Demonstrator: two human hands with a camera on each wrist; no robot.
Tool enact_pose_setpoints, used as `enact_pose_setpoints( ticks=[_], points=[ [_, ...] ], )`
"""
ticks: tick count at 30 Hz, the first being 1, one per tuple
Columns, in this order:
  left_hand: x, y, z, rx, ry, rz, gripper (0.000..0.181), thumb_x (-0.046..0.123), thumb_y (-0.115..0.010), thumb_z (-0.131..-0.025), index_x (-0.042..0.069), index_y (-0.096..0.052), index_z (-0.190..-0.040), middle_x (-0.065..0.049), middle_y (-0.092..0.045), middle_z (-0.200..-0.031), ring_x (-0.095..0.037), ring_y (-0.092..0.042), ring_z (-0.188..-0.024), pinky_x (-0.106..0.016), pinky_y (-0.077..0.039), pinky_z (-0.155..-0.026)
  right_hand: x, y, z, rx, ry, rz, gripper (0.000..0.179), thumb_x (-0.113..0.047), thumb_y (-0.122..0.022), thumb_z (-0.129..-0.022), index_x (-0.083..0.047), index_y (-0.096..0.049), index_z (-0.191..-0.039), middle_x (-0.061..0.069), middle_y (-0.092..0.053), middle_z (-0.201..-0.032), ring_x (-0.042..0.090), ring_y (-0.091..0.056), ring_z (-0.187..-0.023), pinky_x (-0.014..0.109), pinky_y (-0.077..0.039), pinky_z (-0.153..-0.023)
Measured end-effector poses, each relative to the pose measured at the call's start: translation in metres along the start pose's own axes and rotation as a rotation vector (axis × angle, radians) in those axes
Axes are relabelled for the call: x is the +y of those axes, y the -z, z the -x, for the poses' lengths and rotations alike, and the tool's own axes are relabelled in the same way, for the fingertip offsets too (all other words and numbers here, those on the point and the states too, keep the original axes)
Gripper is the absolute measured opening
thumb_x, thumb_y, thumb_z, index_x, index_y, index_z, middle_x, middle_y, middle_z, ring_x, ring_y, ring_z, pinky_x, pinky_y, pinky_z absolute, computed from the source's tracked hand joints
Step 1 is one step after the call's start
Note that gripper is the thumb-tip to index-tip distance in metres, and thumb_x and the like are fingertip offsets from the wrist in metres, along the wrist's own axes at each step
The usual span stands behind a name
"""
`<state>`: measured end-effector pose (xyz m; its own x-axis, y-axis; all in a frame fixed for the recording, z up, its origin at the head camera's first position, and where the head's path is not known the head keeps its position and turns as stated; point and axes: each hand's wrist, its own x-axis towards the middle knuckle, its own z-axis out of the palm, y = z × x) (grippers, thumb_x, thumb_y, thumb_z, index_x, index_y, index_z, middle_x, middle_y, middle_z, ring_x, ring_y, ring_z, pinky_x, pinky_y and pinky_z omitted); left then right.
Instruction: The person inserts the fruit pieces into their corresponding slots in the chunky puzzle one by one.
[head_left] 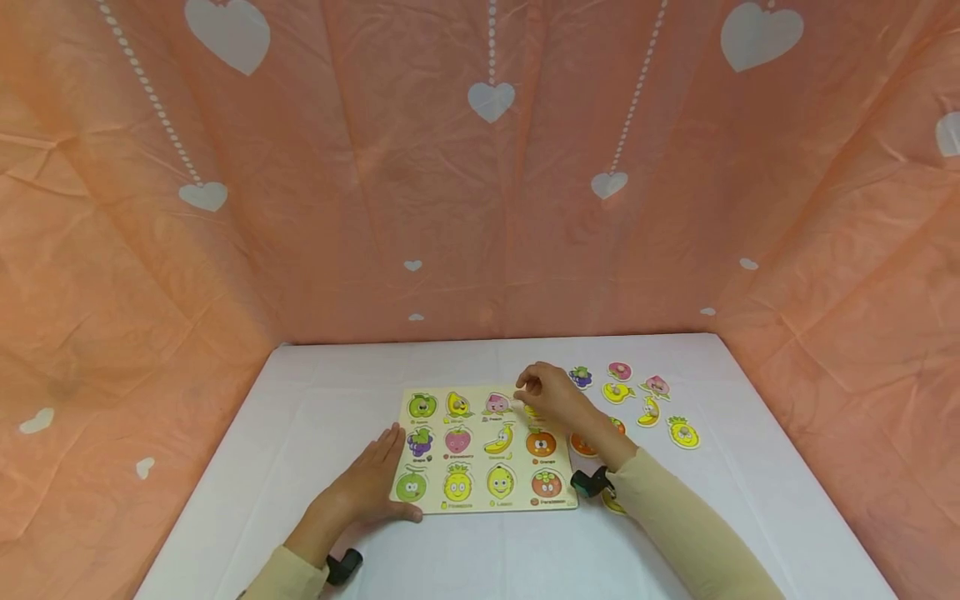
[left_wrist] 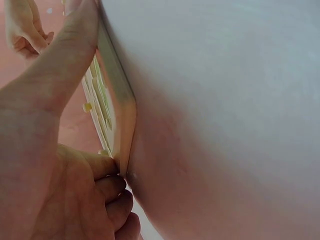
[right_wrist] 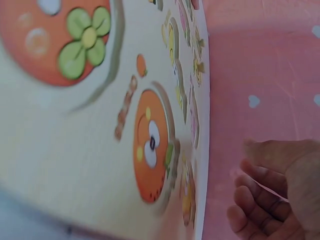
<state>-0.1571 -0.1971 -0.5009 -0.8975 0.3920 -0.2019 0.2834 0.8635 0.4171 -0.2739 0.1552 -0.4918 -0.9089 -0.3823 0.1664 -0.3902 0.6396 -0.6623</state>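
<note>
Left hand (head_left: 363, 486) grips board (head_left: 522, 469) by its near-left corner, mid-counter (head_left: 337, 375); right hand (head_left: 553, 395), empty, fingers loosely bent over far-right corner, could displace pieces (head_left: 582, 447) if its sleeve (head_left: 682, 525) drags.

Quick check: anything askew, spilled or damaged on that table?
Nothing spilled or visibly damaged. Loose fruit pieces lie at mixed angles right of the puzzle board, untidy but seemingly ordinary for a puzzle. The right arm partly covers some pieces, so I can't vouch for those.
</note>
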Motion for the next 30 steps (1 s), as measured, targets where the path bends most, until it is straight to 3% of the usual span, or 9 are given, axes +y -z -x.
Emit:
enact_pose_setpoints(
  ticks=[6,14,21,30],
  points=[
    [-0.001,0.000,0.001,0.002,-0.012,-0.001,0.137,0.053,-0.097,-0.071,-0.016,-0.021,-0.163,-0.035,-0.016,-0.173,-0.048,-0.019,-0.162,-0.058,-0.021,-0.133,0.007,0.012,0.011,0.029,-0.034,-0.028,0.011,-0.014,-0.080,-0.098,-0.006,-0.075,-0.104,0.002,-0.062,-0.092,0.016,-0.056,-0.085,0.030,-0.052,-0.075],
    [-0.001,0.000,0.000,0.001,-0.004,0.006,0.138,0.053,-0.098,-0.071,-0.016,-0.021,-0.163,-0.034,-0.016,-0.173,-0.048,-0.019,-0.162,-0.059,-0.021,-0.133,0.020,0.030,0.024,0.074,-0.093,0.011,0.013,-0.014,-0.080,-0.098,-0.005,-0.075,-0.106,0.003,-0.063,-0.093,0.018,-0.056,-0.085,0.030,-0.051,-0.075],
    [-0.002,0.000,0.000,-0.002,0.004,0.008,0.139,0.055,-0.097,-0.071,-0.015,-0.020,-0.164,-0.033,-0.015,-0.174,-0.047,-0.017,-0.163,-0.058,-0.019,-0.134,0.034,0.044,0.033,0.136,-0.058,0.053,0.013,-0.008,-0.080,-0.096,0.001,-0.075,-0.104,0.007,-0.065,-0.090,0.020,-0.059,-0.083,0.030,-0.052,-0.072],
    [-0.001,0.000,0.000,-0.001,0.000,0.001,0.140,0.056,-0.097,-0.070,-0.015,-0.020,-0.164,-0.033,-0.015,-0.174,-0.046,-0.016,-0.163,-0.057,-0.018,-0.134,0.052,0.061,0.050,0.164,-0.140,0.060,0.013,-0.010,-0.081,-0.096,-0.001,-0.075,-0.104,0.006,-0.064,-0.090,0.020,-0.058,-0.083,0.028,-0.050,-0.069]
  ],
)
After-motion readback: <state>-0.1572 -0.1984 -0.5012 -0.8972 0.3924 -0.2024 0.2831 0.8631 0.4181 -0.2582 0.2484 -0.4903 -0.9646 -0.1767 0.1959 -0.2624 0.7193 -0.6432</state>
